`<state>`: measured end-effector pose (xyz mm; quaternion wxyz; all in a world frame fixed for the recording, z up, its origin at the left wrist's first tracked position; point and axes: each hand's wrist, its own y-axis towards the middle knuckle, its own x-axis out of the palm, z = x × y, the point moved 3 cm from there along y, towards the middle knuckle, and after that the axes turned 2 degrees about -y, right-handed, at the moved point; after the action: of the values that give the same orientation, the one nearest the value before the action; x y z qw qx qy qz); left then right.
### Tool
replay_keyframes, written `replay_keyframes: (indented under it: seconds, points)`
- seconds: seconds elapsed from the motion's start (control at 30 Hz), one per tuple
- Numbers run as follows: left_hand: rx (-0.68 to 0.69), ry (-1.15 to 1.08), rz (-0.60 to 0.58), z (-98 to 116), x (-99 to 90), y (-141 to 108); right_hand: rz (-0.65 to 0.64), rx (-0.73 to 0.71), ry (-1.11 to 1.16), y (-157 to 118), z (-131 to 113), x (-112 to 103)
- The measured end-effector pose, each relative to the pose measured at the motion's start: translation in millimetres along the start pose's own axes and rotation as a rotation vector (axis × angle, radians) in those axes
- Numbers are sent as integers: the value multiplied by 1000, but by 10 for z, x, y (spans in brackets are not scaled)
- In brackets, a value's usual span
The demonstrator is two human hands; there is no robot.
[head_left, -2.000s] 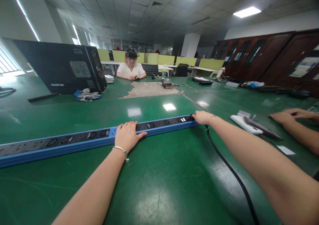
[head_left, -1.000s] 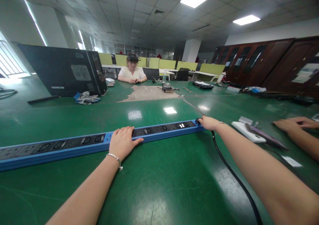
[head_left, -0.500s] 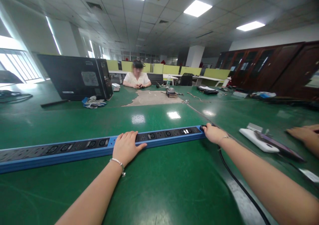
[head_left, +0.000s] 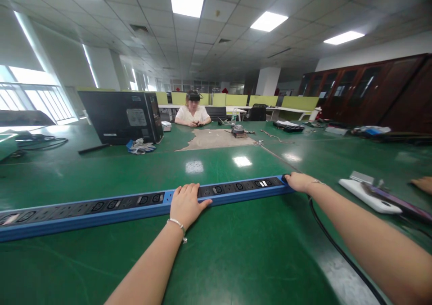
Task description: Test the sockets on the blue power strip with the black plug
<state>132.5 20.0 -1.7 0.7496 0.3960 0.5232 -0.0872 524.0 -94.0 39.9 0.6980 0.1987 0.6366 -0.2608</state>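
A long blue power strip [head_left: 135, 210] with black sockets lies across the green table [head_left: 236, 255], running from the left edge to right of the middle. My left hand [head_left: 186, 202] rests over its middle part, the fingers on the top face and the thumb pointing right along the near side. At the strip's right end, my right hand [head_left: 299, 181] is closed around the black end piece, where its fingertips are partly hidden. A black cable [head_left: 332, 239] runs from beneath my right wrist toward the lower right.
A black computer case [head_left: 118, 116] and gloves [head_left: 141, 146] are at the back left. A person [head_left: 192, 111] sits across the table. On the right are a white device [head_left: 367, 197], a dark flat object and part of another person's hand [head_left: 423, 184].
The whole view has shifted, so the strip, hands and background appear farther right and slightly lower. Both hands keep the same places on the strip.
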Motion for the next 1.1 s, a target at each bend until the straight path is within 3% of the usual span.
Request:
replay_keyframes:
  seconds: [0.17, 0.3, 0.43, 0.57, 0.77, 0.87, 1.1]
  points:
    - [-7, 3, -12, -5, 10, -3, -48, 100, -8, 9, -19, 14]
    - [-15, 11, -27, -1, -3, 3, -2, 141, 8, -48, 4, 64]
    - [-13, 23, -24, 11, -18, 7, 40, 70, 33, -93, 24, 117]
    - [-8, 35, 8, 0, -7, 8, 31, 91, 44, -122, 8, 69]
    - [22, 44, 17, -11, 12, 14, 17, 105, 13, -149, 78, -313]
    - [11, 48, 12, -12, 1, 14, 10, 42, -28, -164, 153, -447]
    - [35, 47, 22, -4, -18, 16, -74, -81, -46, -259, 11, -276]
